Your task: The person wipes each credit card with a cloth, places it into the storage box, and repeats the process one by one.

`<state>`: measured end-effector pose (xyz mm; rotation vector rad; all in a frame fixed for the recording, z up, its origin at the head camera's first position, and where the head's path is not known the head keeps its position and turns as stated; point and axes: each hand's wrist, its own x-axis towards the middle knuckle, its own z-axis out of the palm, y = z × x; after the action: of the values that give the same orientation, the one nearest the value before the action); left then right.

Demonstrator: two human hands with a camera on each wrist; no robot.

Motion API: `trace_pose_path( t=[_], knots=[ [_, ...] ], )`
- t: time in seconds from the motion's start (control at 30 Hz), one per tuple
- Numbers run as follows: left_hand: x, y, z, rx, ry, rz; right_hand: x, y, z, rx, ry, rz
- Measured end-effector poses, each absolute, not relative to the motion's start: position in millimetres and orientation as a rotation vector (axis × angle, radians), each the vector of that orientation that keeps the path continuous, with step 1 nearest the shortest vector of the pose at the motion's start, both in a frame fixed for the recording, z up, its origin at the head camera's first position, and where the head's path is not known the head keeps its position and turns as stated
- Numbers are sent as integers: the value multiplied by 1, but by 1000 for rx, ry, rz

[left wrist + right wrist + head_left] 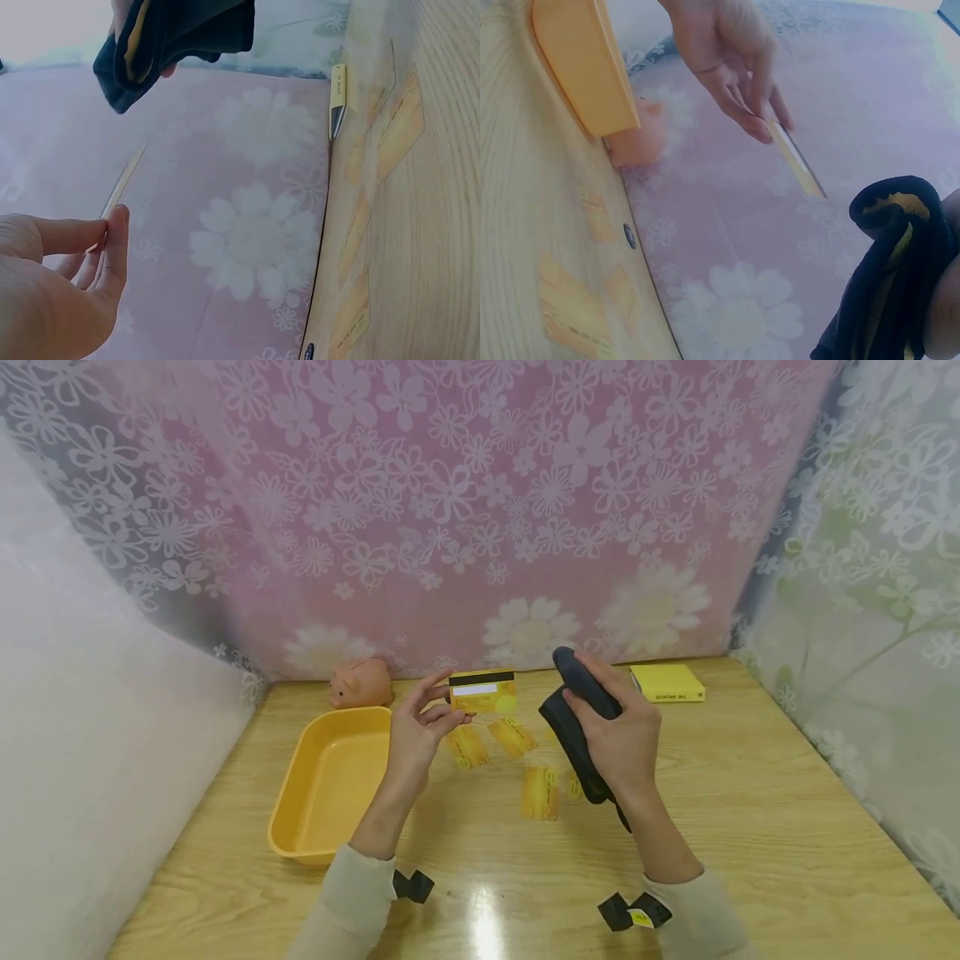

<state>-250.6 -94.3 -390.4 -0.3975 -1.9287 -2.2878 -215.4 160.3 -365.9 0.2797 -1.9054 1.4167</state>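
Between thumb and fingertips, my left hand (416, 727) pinches a yellow bank card (483, 703) above the table, its black stripe and white strip facing me. The card appears nearly edge-on in both wrist views. My right hand (624, 742) grips a dark fabric pouch (572, 739), folded over and raised to the right of the card. Yellow shows inside the pouch's folds (855, 315) in the right wrist view. Below and between the hands, several more yellow cards (540, 795) lie spread on the table; the pouch partly covers one in the head view.
A yellow-orange plastic tray (279, 814) stands left of my left hand. Behind it sits a pink piggy bank (362, 683). At the back right lies a yellow book (667, 683). Flowered curtain (480, 527) closes off the table's back edge.
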Motion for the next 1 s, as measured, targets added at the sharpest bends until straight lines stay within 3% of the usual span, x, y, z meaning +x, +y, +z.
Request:
trace_pose_path(
  t=[0.6,1.0],
  knots=[
    [-251,-174,-385,-201,-1920,-2223,-211,239,-375,223,-2037,1251],
    [-236,-228,-396,-119,-1993,-2135,-201,263,-394,172,-2133,1226]
  ],
)
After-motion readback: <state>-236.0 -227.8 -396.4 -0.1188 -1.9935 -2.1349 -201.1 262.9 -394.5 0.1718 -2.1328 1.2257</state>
